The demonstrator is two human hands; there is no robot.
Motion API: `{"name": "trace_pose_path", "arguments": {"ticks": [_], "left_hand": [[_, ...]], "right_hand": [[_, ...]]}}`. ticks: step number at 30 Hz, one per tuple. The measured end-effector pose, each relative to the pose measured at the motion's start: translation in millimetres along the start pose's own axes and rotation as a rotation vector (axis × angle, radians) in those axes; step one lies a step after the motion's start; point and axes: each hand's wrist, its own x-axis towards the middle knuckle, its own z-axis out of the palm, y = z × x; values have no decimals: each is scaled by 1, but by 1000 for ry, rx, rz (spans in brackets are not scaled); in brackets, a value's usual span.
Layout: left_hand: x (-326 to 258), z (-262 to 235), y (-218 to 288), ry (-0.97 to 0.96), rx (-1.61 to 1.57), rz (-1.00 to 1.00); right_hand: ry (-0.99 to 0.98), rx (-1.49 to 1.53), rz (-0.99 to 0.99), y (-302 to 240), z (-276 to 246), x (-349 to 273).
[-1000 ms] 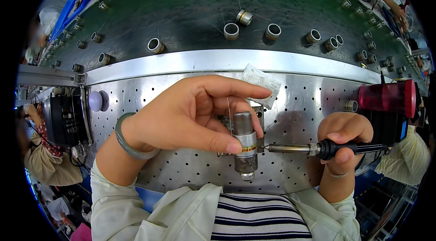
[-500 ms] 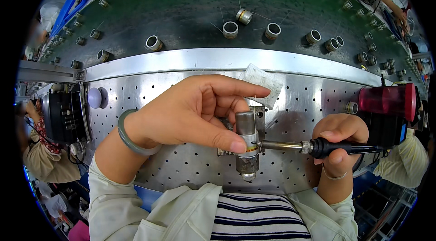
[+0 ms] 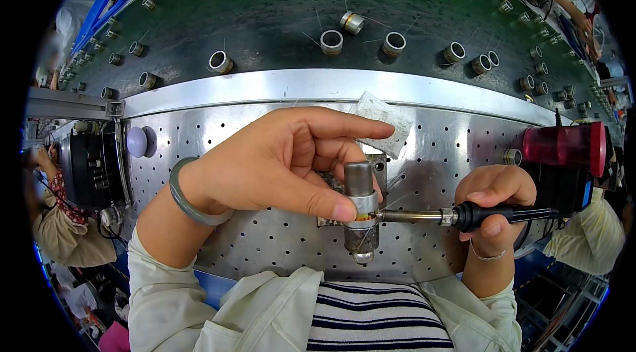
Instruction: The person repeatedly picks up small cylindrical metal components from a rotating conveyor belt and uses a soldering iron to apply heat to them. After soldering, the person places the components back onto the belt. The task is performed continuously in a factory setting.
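My left hand (image 3: 285,166) has its thumb and bent fingers closed round a metal ring (image 3: 364,205) with an amber band. The ring sits on a dark cylindrical post (image 3: 358,179) with a rounded shiny end, held over the perforated metal bench. The index finger stretches out above the post. In my right hand (image 3: 493,199) is a soldering iron (image 3: 470,215), gripped by its black handle. Its metal shaft points left, and its tip meets the right side of the ring by the amber band; the very end is hard to make out.
Beyond the bench rail (image 3: 331,85) lies a green belt (image 3: 278,14) with several metal rings carrying thin wires. A greyish cloth pad (image 3: 384,117) lies behind my left hand. A red-and-black device (image 3: 570,150) stands at right, a lilac knob (image 3: 137,142) at left. Other people work at both sides.
The iron's tip has shifted from the front of the ring to its right side. A thin wire that stood up by my index finger no longer shows there. The belt's rings have drifted slightly left.
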Motion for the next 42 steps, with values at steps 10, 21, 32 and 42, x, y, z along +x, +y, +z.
{"name": "trace_pose_path", "arguments": {"ticks": [10,21,32,42], "left_hand": [[2,1,1,-11,-18,-9],[1,11,4,40,31,-9],[0,12,7,-3,60,-30],[6,14,2,1,-47,-31]], "right_hand": [[-188,-93,-118,1,-10,3],[-197,-72,-139,-3,-13,5],[-156,-99,-99,-4,-13,2],[92,-73,-76,-10,-10,-2]]}}
